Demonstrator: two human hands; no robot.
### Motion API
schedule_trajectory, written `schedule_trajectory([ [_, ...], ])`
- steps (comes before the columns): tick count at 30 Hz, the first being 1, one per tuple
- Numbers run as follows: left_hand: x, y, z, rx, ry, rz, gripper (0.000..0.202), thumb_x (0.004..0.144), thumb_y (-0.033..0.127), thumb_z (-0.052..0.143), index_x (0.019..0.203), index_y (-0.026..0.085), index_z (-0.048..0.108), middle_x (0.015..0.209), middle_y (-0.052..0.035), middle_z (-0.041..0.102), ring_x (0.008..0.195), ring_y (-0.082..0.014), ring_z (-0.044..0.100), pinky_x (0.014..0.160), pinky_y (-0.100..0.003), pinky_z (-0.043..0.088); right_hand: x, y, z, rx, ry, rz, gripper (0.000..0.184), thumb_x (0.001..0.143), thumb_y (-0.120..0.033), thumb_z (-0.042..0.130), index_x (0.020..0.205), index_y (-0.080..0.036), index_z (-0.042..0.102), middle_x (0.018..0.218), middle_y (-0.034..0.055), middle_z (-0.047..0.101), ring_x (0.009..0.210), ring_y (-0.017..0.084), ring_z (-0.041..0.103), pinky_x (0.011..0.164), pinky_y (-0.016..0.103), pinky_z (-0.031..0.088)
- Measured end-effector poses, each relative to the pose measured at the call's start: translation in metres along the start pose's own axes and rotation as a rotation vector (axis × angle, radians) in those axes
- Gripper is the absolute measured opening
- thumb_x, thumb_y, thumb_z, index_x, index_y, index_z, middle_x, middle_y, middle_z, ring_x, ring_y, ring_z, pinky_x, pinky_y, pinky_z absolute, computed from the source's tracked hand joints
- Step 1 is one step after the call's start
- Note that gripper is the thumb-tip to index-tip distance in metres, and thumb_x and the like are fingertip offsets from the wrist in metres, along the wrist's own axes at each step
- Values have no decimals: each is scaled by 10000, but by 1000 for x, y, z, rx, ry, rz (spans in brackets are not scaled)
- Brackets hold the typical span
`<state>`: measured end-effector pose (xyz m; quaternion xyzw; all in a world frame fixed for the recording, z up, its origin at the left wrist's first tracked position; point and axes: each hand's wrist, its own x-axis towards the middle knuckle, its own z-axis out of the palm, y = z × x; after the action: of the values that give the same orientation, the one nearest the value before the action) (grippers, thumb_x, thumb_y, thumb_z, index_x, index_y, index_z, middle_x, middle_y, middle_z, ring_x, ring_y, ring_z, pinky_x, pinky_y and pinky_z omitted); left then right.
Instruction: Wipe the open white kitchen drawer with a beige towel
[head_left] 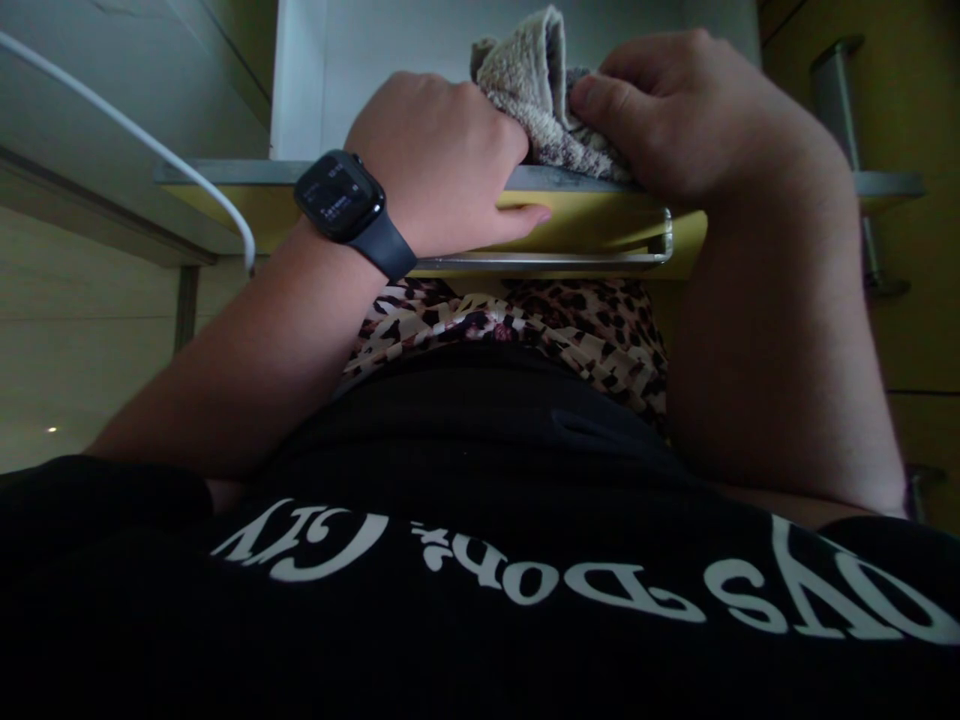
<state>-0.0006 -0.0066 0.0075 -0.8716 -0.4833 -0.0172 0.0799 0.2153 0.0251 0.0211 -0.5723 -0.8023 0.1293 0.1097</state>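
A pulled-out drawer (585,205) with a yellow front, a grey top edge and a white inside stands against my lap. My left hand (442,160) wears a black watch. It is closed over the drawer's top edge, fingers curled to the inner side and thumb along the yellow front; its fingertips are hidden. My right hand (667,115) is closed on a bunched, mottled beige-and-grey cleaning cloth (529,90), thumb pressed on it. The cloth lies against the drawer's top edge beside my left knuckles. Part of it is covered by my right hand.
A metal bar handle (540,262) runs along the drawer front. On the right is a yellow cabinet front with another metal handle (836,100). A white cable (142,135) hangs at the left, near pale panels.
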Motion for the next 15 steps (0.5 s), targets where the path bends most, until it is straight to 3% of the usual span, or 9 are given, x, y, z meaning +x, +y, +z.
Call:
schedule_trajectory([
  [3, 0, 0, 1, -6, 10, 14, 774, 973, 725, 438, 1201, 66, 774, 1109, -224, 756, 1178, -470, 719, 952, -597, 563, 0, 0, 0, -4, 2, 0, 426, 1004, -554, 461, 847, -176, 579, 743, 12, 458, 680, 121, 316, 707, 309, 233],
  [8, 0, -1, 2, -11, -4, 5, 781, 974, 722, 434, 1210, 57, 767, 1134, -231, 751, 1195, -476, 708, 957, -611, 554, -1, 0, 1, 7, 12, -33, 419, 996, -546, 445, 780, -188, 462, 716, -1, 376, 667, 111, 298, 708, 316, 220],
  [11, 0, -1, 2, -15, -7, -2, 793, 963, 742, 433, 1216, 69, 767, 1137, -217, 750, 1199, -484, 703, 956, -618, 548, -1, 0, 1, -10, 11, -23, 418, 993, -551, 437, 791, -186, 474, 724, 0, 376, 672, 110, 295, 718, 315, 239],
  [15, 0, -1, 1, -21, 0, 7, 777, 968, 720, 444, 1206, 56, 770, 1121, -237, 748, 1188, -497, 704, 941, -639, 548, -1, -1, 0, -10, 17, -25, 421, 983, -558, 433, 783, -189, 465, 730, 16, 421, 724, 137, 424, 753, 315, 313],
])
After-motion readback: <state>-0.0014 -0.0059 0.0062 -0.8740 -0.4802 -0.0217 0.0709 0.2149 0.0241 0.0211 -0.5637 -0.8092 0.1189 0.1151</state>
